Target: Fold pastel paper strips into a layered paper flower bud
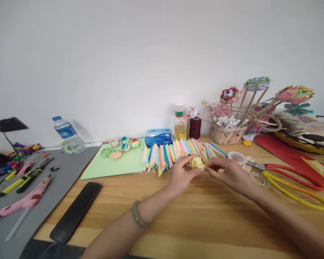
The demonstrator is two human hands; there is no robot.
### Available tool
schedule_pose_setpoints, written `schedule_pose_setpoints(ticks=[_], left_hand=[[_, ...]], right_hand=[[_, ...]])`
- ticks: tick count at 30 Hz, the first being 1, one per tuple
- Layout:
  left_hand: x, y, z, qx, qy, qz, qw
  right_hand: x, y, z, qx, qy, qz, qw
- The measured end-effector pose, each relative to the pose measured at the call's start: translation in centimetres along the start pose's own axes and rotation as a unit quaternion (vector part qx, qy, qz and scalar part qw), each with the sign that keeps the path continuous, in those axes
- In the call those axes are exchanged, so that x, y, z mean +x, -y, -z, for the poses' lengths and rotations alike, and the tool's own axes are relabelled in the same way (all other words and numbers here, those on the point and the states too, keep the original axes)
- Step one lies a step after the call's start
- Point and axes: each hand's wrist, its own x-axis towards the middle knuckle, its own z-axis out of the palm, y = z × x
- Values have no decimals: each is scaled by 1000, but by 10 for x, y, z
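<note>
Between my two hands is a small piece of folded yellow paper [196, 162], held just above the wooden table. The fingers and thumb of my left hand [184, 174] pinch its left side. At its right edge, the fingertips of my right hand [228, 172] are closed on the paper too. Right behind my hands lies a row of folded paper strips [162, 156] in blue, yellow, pink and white. A roll of white tape [237, 157] rests close to my right hand, with scissors [294, 180] with red and yellow handles beyond it.
Several paper flowers [116, 154] sit on green paper [94, 171] at the left. A tissue pack [158, 136], a bottle of yellow liquid [179, 124] and a dark thread spool [194, 128] stand behind. A flower basket [226, 135] is at right, a pink glue gun [29, 198] far left.
</note>
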Motion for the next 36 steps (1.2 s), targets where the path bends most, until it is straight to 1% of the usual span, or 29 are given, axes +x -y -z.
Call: schedule_pose_setpoints(ticks=[3,5,10,12,17,26,32,36], left_hand=[[0,-1,0,38,-22,-4,999],[0,-1,1,55,-33,-10,998],[0,-1,1,32,-34,-13,999],[0,-1,1,25,-34,-15,999],[-1,0,1,22,-30,-20,999],[-2,-3,1,34,-14,-17,999],[-3,-5,1,31,-7,-34,999],[-2,-4,1,9,15,-37,999]], right_hand=[[-1,-2,-3,-35,-31,34,998],[-1,-1,-3,-29,-33,34,998],[-2,1,3,71,14,-44,996],[-1,-1,5,90,29,-54,994],[1,-6,5,94,44,-47,993],[1,-9,2,54,16,-31,998],[2,-2,8,93,52,-52,993],[2,1,11,120,74,-47,989]])
